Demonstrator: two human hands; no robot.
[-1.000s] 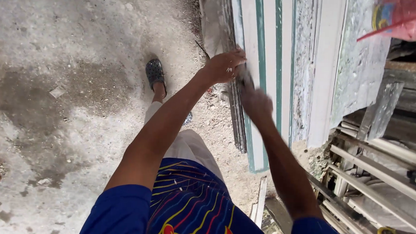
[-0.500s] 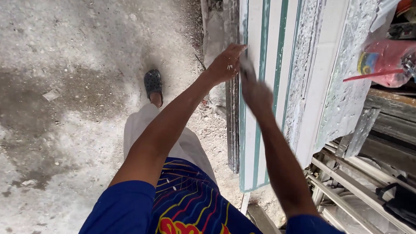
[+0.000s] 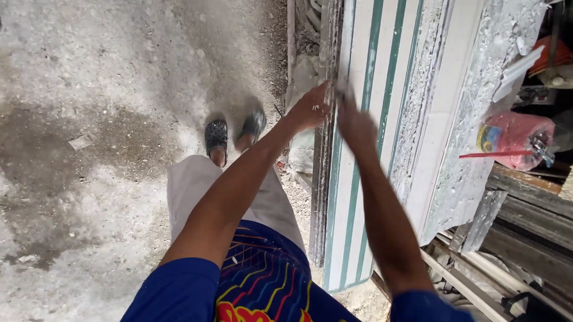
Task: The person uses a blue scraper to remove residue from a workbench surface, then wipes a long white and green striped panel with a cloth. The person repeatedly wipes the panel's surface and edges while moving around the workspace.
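Both hands are up on a stack of slabs leaning upright. The left hand (image 3: 310, 108) clasps the dark edge of the stack (image 3: 321, 181); the right hand (image 3: 354, 122) rests on the white, green-striped panel (image 3: 355, 195), its hold blurred beyond telling. The panel is not yet lifted clear. Right of the hands, a pink bag (image 3: 512, 140) with a round blue-and-yellow label sits on a shelf.

Rough, stained concrete floor (image 3: 76, 173) in daylight; cluttered wooden shelving (image 3: 532, 208) at right — dusty, grey.

one head-worn view looks steeply down, close over both arms.
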